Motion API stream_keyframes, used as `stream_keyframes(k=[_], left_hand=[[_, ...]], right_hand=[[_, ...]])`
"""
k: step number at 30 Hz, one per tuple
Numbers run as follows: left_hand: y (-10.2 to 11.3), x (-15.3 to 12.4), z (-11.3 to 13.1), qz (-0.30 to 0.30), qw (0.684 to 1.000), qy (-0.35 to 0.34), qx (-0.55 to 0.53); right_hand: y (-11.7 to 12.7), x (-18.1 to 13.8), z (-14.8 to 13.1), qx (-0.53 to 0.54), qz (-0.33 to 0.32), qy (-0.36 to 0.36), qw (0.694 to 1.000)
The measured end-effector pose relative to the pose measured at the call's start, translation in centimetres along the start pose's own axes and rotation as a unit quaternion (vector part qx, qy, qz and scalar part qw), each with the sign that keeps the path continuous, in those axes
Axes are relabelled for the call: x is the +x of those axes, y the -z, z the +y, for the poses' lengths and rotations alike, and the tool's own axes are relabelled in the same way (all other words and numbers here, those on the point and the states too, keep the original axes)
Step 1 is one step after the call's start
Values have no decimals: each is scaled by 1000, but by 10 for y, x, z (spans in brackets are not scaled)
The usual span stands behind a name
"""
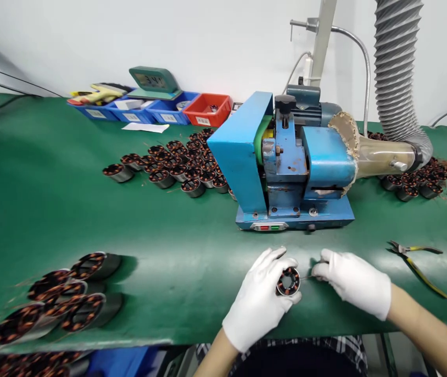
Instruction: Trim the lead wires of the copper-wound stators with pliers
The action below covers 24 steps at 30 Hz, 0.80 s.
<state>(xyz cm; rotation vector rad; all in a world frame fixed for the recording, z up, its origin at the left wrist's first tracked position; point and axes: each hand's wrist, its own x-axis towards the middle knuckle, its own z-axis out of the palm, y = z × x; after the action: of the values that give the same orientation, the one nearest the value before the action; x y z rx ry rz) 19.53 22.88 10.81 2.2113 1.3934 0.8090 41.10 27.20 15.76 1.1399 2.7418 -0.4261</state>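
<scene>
In a white glove, my left hand (260, 296) is wrapped round a motor stator (298, 283), a metal ring with copper windings inside, its open face turned up toward me. My right hand (351, 277), also gloved in white, is just to the right with thumb and fingers pinched together. Thin wire (306, 277) runs from the stator's side to those fingertips. To the right of this hand lie cutting pliers (414, 259) with yellow-green handles, jaws apart, on the green table.
A blue machine (286, 173) with a grey exhaust hose (398, 68) stands ahead. More stators sit behind it (184, 162), at the right (408, 191) and front left (90, 309). Along the wall are blue bins (170, 115), a red bin (208, 107) and a digital clock (155, 81).
</scene>
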Motion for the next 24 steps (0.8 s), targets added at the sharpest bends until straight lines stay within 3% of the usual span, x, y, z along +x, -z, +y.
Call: stream_keyframes(k=[3, 4, 6, 8, 9, 12, 14, 17, 22, 24], left_hand=[[-3, -2, -2, 9, 1000, 8, 20], [-4, -3, -3, 12, 1000, 8, 22], [-7, -3, -1, 32, 999, -3, 29], [-10, -3, 5, 53, 997, -17, 44], [-10, -3, 10, 59, 997, -22, 52], [-11, 0, 25, 76, 995, -28, 64], [-11, 4, 34, 81, 994, -15, 69], [-13, 11, 41, 59, 997, 32, 46], [-18, 16, 44, -7, 999, 53, -11], [-20, 15, 45, -11, 999, 37, -17]], right_hand=[[11, -34, 46, -56, -68, -59, 994], [10, -51, 67, -39, -36, -112, 992], [1, -87, 111, 5, 139, -148, 979], [-17, -120, 152, 6, 199, -273, 941], [-27, -133, 169, 28, 155, -347, 925], [-56, -154, 193, -169, 231, -236, 929], [-65, -153, 186, -227, 241, -242, 912], [-62, -140, 148, -241, 176, -374, 878], [-48, -112, 82, -175, 102, -571, 795], [-52, -103, 70, -129, 118, -610, 773]])
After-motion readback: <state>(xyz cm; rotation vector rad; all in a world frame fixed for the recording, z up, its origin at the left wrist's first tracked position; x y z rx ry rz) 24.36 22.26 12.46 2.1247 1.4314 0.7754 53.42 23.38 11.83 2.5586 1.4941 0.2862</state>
